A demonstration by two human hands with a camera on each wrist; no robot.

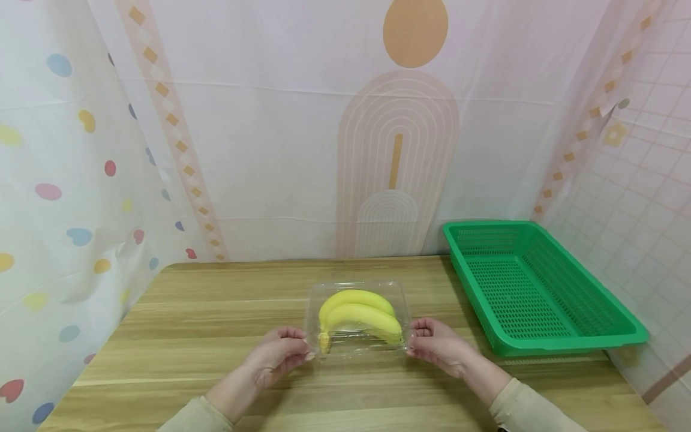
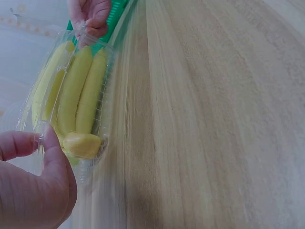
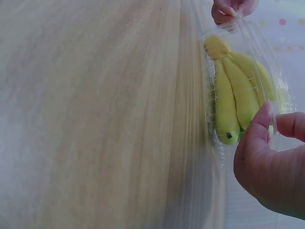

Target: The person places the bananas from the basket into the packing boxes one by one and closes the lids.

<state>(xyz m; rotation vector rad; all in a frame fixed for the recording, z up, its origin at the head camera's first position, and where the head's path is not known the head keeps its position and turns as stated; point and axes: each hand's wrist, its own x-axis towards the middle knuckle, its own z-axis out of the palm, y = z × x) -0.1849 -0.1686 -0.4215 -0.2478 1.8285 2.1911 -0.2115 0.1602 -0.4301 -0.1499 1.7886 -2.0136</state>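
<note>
A clear plastic clamshell box point(image 1: 315, 294) with a bunch of yellow bananas point(image 1: 358, 315) inside is at the front middle of the wooden table. My left hand point(image 1: 278, 355) pinches the box's rim at its left side, thumb against fingers. On the opposite side, my right hand point(image 1: 439, 349) pinches the rim the same way. In the left wrist view the bananas point(image 2: 76, 90) show through the plastic, stem end toward the left hand point(image 2: 40, 183). The right wrist view has their green-tinged tips near the right hand point(image 3: 271, 164). Whether the box touches the table, I cannot tell.
A green perforated plastic basket point(image 1: 585, 259) stands to the right of the box on the wooden table point(image 1: 216, 318). Patterned curtains point(image 1: 270, 168) hang behind the table and at both sides.
</note>
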